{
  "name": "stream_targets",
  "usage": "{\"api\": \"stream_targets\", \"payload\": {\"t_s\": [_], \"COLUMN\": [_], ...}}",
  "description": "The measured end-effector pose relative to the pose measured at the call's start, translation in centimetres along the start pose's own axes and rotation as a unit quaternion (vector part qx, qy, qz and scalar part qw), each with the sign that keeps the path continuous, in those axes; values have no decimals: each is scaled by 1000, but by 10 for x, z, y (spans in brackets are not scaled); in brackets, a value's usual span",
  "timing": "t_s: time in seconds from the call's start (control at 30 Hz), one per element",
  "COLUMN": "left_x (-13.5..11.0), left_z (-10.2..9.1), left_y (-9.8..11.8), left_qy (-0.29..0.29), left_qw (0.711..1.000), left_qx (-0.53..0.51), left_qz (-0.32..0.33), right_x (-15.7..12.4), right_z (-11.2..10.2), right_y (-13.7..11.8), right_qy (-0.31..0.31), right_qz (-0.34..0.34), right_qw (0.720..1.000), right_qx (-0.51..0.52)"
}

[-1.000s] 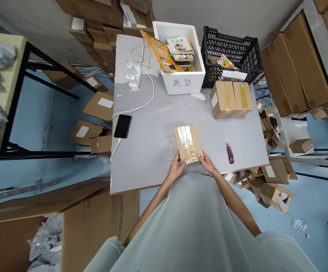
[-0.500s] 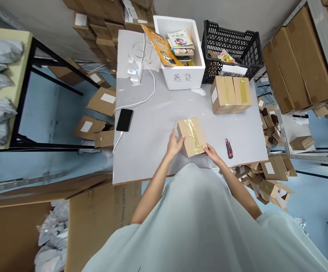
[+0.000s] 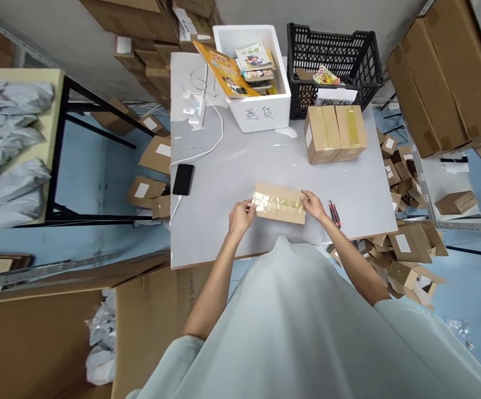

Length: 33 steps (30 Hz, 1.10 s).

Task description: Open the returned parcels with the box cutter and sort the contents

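Note:
A small cardboard box [image 3: 280, 204] with shiny clear tape along its top lies lengthwise across the front middle of the grey table [image 3: 207, 233]. My left hand [image 3: 241, 217] grips its left end, thumb and fingers closed at the taped edge. At the opposite end, my right hand [image 3: 313, 205] holds the right edge between thumb and fingers. Just right of that hand lies a red and black box cutter [image 3: 334, 214]. The underside of the box is hidden.
Two taped cardboard boxes [image 3: 336, 134] stand at the table's right rear, before a black plastic crate [image 3: 335, 61]. A white foam box [image 3: 265, 113] holds books. Leftward lie a phone [image 3: 183, 179] and a power strip [image 3: 194, 110] with cables. A large carton [image 3: 149, 327] stands front left.
The box has been turned from upright in view to lying crosswise. My left hand has moved left and down to its left end; my right hand has shifted up and right.

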<state>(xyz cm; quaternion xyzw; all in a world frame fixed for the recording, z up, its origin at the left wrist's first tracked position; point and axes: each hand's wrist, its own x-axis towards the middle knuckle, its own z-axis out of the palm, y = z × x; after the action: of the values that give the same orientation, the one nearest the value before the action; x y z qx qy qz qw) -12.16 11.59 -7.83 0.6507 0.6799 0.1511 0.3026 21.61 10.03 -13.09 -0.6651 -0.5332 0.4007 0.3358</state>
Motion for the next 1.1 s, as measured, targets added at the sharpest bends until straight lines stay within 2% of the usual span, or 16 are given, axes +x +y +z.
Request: {"api": "stream_targets", "payload": {"t_s": [0.1, 0.2, 0.3, 0.4, 0.53, 0.67, 0.77, 0.9, 1.0, 1.1], "left_x": [-36, -53, -57, -59, -61, -63, -65, -60, -45, -20], "left_z": [13, 25, 32, 36, 46, 52, 51, 48, 49, 51], "left_y": [-12, -21, -25, -27, -29, -31, -29, -21, -12, -7], "left_qy": [-20, -5, -1, -30, -83, -77, -51, 5, 38, 39], "left_qw": [997, 987, 970, 948, 936, 942, 951, 964, 972, 977], "left_qx": [-53, -133, -223, -307, -335, -320, -301, -260, -215, -187], "left_qz": [-55, -92, -94, -82, -67, -70, -57, -56, -81, -96], "right_x": [19, 17, -7, -45, -89, -105, -98, -71, -44, -17], "right_z": [-8, -12, -16, -20, -14, -6, -11, -23, -27, -25], "right_y": [0, 4, 15, 23, 20, 7, 0, -1, 1, 3], "right_qy": [-32, -37, -15, -41, -110, -92, -38, 17, 21, 30], "right_qz": [-12, 13, 71, 113, 103, 84, 64, 52, 51, 50], "right_qw": [999, 999, 995, 982, 968, 972, 983, 994, 997, 998], "right_qx": [-27, -7, 65, 145, 201, 199, 168, 94, 51, 21]}}
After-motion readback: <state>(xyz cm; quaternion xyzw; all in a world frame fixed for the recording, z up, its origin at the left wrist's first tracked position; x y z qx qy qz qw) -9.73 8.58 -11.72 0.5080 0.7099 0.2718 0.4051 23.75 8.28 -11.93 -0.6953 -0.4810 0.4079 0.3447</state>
